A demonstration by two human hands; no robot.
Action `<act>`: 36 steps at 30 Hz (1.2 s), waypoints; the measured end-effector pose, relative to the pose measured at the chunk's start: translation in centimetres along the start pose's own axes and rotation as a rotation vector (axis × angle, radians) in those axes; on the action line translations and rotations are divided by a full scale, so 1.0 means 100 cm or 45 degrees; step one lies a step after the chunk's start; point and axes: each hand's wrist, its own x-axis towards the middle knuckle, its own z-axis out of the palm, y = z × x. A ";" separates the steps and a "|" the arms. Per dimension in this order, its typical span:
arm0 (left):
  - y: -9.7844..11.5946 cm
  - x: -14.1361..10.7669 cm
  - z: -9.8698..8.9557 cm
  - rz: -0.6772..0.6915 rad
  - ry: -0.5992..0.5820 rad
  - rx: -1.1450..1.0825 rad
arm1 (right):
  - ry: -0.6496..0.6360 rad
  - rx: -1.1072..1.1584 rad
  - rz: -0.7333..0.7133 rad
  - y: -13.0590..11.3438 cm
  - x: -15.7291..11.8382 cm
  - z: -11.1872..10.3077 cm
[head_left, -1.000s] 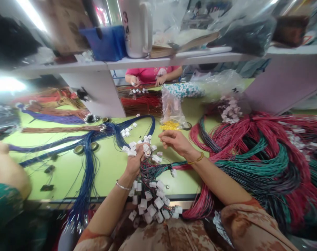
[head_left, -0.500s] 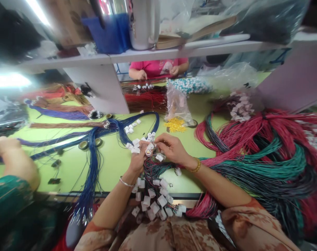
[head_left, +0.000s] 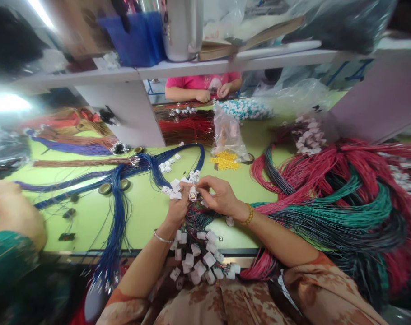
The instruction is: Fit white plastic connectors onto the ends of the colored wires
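My left hand (head_left: 179, 204) grips a white plastic connector (head_left: 192, 194) whose open face, showing a bit of yellow, is turned up toward me. Several more white connectors (head_left: 175, 184) stick out just beyond its fingers. From the right, my right hand (head_left: 221, 194) pinches thumb and forefinger together beside the held connector; whatever lies between these fingertips is too small to make out. Dark, red and green wires (head_left: 200, 218) run below my hands, and a cluster of wired white connectors (head_left: 199, 261) hangs over the table edge toward my lap.
Yellow small parts (head_left: 226, 160) lie in a pile before a clear plastic bag (head_left: 226, 128). Blue wires (head_left: 119, 203) spread at left, red and green wire bundles (head_left: 344, 203) at right. A shelf (head_left: 226, 65) crosses above. A co-worker's arm (head_left: 17, 212) is at left; another person (head_left: 205, 85) sits opposite.
My right hand's fingertips have closed in against the held connector, which now sits more upright in my left hand. The opposite person's hands have come together.
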 end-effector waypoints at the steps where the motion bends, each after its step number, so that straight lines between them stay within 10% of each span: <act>1: 0.000 0.000 0.000 0.006 0.004 0.007 | 0.001 -0.006 0.009 0.000 0.000 0.000; 15: -0.005 0.003 0.000 0.116 0.179 0.037 | -0.171 -0.231 -0.156 -0.003 -0.022 0.033; 20: -0.001 0.007 -0.006 0.305 0.226 0.286 | -0.079 -0.224 0.354 0.054 -0.006 -0.021; 25: 0.004 0.000 0.001 0.102 0.154 -0.083 | -0.183 -0.760 0.895 0.122 -0.010 -0.086; 36: 0.014 0.003 0.001 -0.013 0.074 0.020 | -0.291 -0.841 0.928 0.143 -0.016 -0.077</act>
